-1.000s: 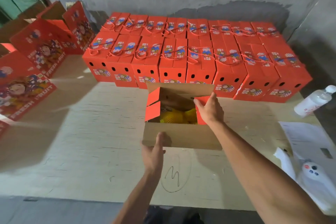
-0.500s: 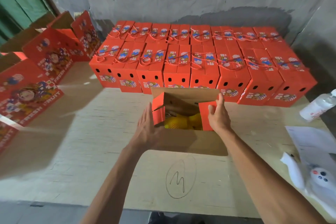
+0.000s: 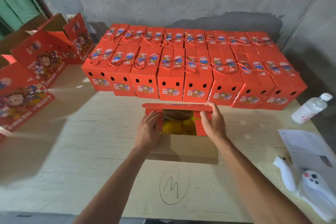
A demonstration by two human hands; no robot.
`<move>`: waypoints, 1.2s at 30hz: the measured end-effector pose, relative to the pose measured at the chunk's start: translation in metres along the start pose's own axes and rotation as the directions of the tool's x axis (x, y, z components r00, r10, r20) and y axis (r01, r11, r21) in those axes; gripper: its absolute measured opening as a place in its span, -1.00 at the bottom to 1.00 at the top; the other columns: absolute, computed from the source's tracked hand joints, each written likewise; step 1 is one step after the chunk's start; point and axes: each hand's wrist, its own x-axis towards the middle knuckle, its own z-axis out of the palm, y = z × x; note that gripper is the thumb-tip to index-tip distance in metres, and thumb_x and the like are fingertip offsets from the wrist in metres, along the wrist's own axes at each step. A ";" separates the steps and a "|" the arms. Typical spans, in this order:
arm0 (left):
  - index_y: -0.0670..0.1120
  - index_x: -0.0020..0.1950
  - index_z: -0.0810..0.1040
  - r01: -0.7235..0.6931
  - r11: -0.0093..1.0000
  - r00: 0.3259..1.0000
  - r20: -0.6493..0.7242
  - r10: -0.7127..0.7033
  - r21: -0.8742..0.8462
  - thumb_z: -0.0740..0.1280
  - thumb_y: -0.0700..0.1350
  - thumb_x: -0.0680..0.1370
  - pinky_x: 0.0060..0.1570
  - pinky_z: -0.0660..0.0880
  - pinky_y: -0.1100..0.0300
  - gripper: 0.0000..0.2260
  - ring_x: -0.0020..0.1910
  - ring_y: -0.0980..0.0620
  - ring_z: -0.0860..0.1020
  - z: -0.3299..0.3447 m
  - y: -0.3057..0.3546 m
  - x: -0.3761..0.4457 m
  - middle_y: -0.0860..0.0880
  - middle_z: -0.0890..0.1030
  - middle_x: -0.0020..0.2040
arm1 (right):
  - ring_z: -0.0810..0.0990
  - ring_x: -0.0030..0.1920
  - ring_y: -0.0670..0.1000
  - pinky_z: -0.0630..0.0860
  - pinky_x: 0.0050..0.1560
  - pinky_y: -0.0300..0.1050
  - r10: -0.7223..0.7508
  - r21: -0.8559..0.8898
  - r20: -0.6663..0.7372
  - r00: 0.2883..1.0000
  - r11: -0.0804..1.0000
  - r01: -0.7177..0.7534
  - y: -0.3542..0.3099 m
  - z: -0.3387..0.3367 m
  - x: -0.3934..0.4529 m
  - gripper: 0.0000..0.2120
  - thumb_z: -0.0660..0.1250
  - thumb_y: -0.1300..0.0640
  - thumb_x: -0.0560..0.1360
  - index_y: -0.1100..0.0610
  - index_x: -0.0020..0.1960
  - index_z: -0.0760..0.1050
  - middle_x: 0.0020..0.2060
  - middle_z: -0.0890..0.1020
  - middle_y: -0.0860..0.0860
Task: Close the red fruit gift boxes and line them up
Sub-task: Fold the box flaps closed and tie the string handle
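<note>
An open red gift box [image 3: 183, 148] stands at the table's middle, its brown near flap hanging toward me. Yellow fruit [image 3: 179, 128] shows inside. My left hand [image 3: 149, 130] lies flat on the left side flap, pressing it inward. My right hand [image 3: 211, 123] rests on the right side flap, with fingertips touching the far red flap [image 3: 174, 106], which is tipped up on edge. Behind it, two rows of several closed red boxes [image 3: 196, 71] with rope handles stand lined up against the wall.
Several open, unfilled red boxes [image 3: 38, 63] stand at the left. A plastic bottle [image 3: 309, 109] lies at the right edge. Papers [image 3: 309, 149] and a white device in plastic [image 3: 312, 182] sit at the right front. A circled mark [image 3: 173, 184] is drawn on the wooden table.
The left hand moved from the near flap up onto the left side flap and folded it in. The right hand shifted to the right flap, and the far flap swung up toward me.
</note>
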 end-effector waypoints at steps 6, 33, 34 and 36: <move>-0.11 0.05 0.56 0.121 0.988 0.980 -0.145 -0.134 -0.093 0.46 -0.15 0.57 -0.16 0.55 0.03 -0.88 -0.09 -0.02 0.51 0.002 0.004 -0.006 -0.02 0.59 0.01 | 0.65 0.11 -0.17 0.69 -0.03 -0.09 -0.035 -0.001 0.106 0.994 0.999 0.036 0.007 -0.010 -0.012 -0.31 0.33 -0.47 0.45 -0.21 0.47 0.29 0.32 0.57 -0.16; -0.09 0.28 0.68 -0.095 0.991 0.992 0.088 0.086 0.096 0.44 -0.17 0.59 0.16 0.58 -0.01 -0.75 0.18 -0.11 0.67 -0.031 -0.030 0.041 -0.04 0.64 0.33 | 0.35 0.51 -0.12 0.38 0.42 -0.31 -0.152 -0.068 0.218 0.964 0.983 0.171 0.023 -0.028 0.011 -0.40 0.52 0.06 0.51 0.20 0.49 0.45 0.54 0.37 0.03; -0.09 0.24 0.70 -0.083 0.993 0.995 0.058 0.079 0.085 0.46 -0.19 0.57 0.14 0.60 -0.01 -0.76 0.15 -0.11 0.68 -0.030 -0.028 0.041 -0.05 0.66 0.28 | 0.35 0.50 -0.11 0.36 0.36 -0.42 -0.144 -0.069 0.215 0.966 0.984 0.162 0.023 -0.028 0.011 -0.40 0.53 0.07 0.51 0.20 0.48 0.46 0.54 0.38 0.03; -0.08 0.18 0.73 -0.053 0.997 0.999 0.010 0.052 0.055 0.49 -0.21 0.53 0.13 0.62 -0.03 -0.77 0.12 -0.10 0.70 -0.029 -0.027 0.039 -0.04 0.70 0.22 | 0.36 0.50 -0.10 0.34 0.33 -0.47 -0.134 -0.076 0.211 0.968 0.985 0.153 0.022 -0.028 0.010 -0.40 0.54 0.08 0.49 0.20 0.47 0.47 0.53 0.39 0.03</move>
